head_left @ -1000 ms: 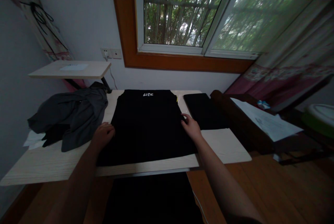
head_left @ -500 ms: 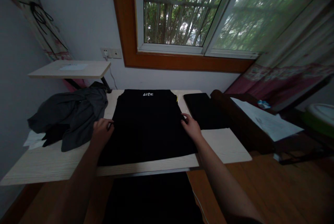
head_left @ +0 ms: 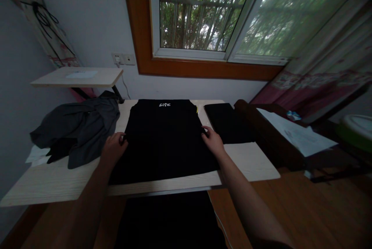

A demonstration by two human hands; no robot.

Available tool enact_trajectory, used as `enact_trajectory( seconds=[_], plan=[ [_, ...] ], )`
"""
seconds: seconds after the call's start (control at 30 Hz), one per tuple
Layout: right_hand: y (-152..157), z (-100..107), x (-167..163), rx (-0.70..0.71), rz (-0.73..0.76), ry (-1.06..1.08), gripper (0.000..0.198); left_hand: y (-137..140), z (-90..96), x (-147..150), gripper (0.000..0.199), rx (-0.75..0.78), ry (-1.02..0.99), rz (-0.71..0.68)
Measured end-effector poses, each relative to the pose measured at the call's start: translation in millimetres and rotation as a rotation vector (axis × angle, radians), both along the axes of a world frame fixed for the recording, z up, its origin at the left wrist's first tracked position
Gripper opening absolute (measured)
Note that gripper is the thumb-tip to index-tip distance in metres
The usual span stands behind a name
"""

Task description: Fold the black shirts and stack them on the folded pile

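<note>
A black garment [head_left: 162,140] lies flat across the table, its narrower end toward the wall. White hand-marked characters [head_left: 164,105] show near that far edge. My left hand [head_left: 114,145] is closed on the garment's left side edge, thumb and fingers pinched together. At the opposite side edge my right hand [head_left: 212,139] pinches the cloth between thumb and fingers. A small yellow bit [head_left: 197,109] shows at the garment's upper right edge. To the right lies a folded black cloth [head_left: 229,123], apart from the garment.
A crumpled grey garment [head_left: 87,125] lies at the left of the pale wooden table [head_left: 52,183], under a small raised shelf [head_left: 55,80]. Right of the table, a paper sheet [head_left: 296,133] rests on a dark brown surface. A window [head_left: 203,12] is ahead.
My left hand has shifted very slightly at the garment's left edge. The garment and my right hand look the same.
</note>
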State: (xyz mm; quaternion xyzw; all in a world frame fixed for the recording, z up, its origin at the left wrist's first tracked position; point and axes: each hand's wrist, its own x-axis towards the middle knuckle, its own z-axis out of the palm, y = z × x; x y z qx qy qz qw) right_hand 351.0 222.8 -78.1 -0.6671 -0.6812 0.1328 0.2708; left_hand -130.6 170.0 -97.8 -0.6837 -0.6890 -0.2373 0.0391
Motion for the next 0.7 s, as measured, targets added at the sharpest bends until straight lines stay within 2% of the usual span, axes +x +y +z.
enact_trajectory(
  seconds=[0.23, 0.53, 0.7],
  plan=[
    [1, -1, 1, -0.004, -0.018, -0.027, 0.041, -4, 6.1, 6, 0.031, -0.062, 0.051, -0.011],
    [-2, 5, -1, -0.014, -0.001, -0.016, 0.043, -6, 10.6, 8, 0.027, -0.097, 0.081, 0.003],
    [-2, 4, -1, -0.022, -0.005, -0.016, 0.043, -9, 13.6, 10, 0.025, -0.084, 0.051, -0.058]
  ],
)
